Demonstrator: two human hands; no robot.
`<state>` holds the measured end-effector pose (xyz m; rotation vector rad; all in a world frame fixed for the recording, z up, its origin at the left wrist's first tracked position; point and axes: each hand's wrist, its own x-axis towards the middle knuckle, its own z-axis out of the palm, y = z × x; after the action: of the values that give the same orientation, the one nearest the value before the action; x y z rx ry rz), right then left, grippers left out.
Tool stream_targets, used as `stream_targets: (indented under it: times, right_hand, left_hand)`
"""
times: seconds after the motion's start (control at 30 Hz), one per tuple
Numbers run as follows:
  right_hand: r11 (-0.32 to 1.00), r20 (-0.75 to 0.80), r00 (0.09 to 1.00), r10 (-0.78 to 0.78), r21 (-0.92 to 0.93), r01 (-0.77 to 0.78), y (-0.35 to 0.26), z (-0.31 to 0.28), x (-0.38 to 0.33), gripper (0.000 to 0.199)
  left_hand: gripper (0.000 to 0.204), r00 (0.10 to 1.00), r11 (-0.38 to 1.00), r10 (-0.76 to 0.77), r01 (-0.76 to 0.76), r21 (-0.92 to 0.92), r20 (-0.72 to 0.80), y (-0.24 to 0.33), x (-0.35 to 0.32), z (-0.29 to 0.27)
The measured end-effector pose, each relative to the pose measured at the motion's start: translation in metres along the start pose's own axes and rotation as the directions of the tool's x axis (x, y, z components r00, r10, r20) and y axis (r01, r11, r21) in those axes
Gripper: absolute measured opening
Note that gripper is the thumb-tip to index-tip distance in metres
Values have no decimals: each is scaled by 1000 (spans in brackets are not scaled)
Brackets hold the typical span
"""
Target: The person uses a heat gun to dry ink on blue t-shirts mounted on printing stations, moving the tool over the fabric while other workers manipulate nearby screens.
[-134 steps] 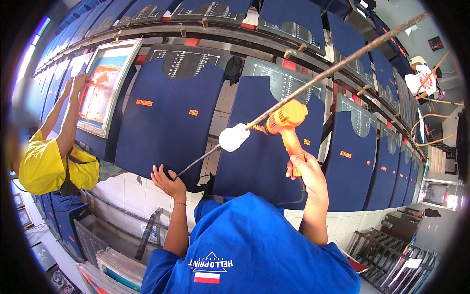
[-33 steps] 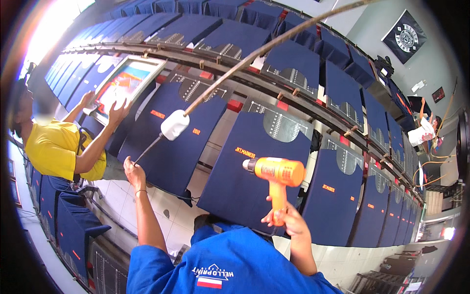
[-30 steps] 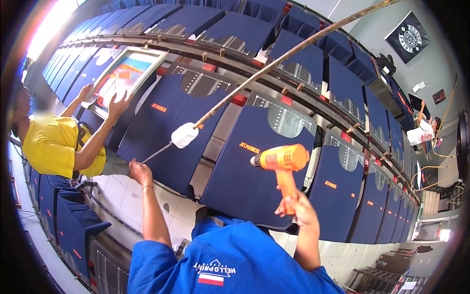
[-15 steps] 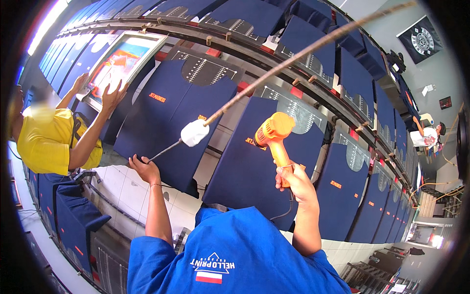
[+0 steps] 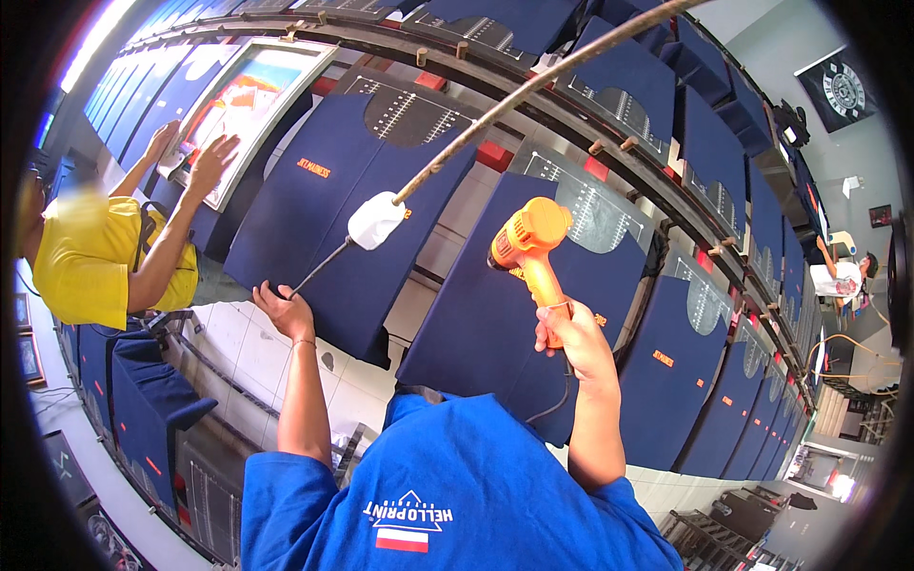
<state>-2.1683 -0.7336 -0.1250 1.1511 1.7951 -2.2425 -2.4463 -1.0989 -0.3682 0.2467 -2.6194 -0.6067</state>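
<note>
My right hand [image 5: 576,338] is wrapped round the handle of an orange heat gun [image 5: 536,238], its nozzle turned left above a navy fabric piece [image 5: 486,314] on a board. A dark cord [image 5: 567,385] hangs from the handle. At the near edge of another navy fabric piece [image 5: 305,209], my left hand [image 5: 286,312] is closed round a black cable [image 5: 322,265]. The cable leads up to a white power connector [image 5: 376,221], which hangs from a brown rope-like line [image 5: 524,90]. My left fingertips are partly hidden.
Left of me, a person in a yellow shirt [image 5: 81,257] has both hands at a framed printing screen [image 5: 276,95]. Rows of boards with navy fabric run along a dark rail [image 5: 533,109]. Another person [image 5: 838,276] is far right. White floor tiles [image 5: 243,352] show below.
The view has shifted slightly. The heat gun sits a little further left and higher, still in my right hand. The white connector has swung slightly upward; the other person's hands moved on the screen.
</note>
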Motion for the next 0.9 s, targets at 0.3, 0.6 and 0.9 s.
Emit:
stream_targets:
  times: [0.3, 0.6, 0.9]
  right_hand:
    - [999, -18, 999, -45, -4, 45, 10, 5, 2, 31]
    - [1000, 11, 1000, 8, 9, -8, -1, 0, -2, 27]
    - [999, -4, 999, -40, -1, 40, 7, 5, -3, 25]
  left_hand:
    - [42, 997, 998, -55, 57, -22, 60, 9, 1, -2]
    - [41, 998, 999, -40, 40, 1, 50, 0, 0, 2]
    - [42, 996, 998, -65, 66, -3, 62, 11, 0, -4]
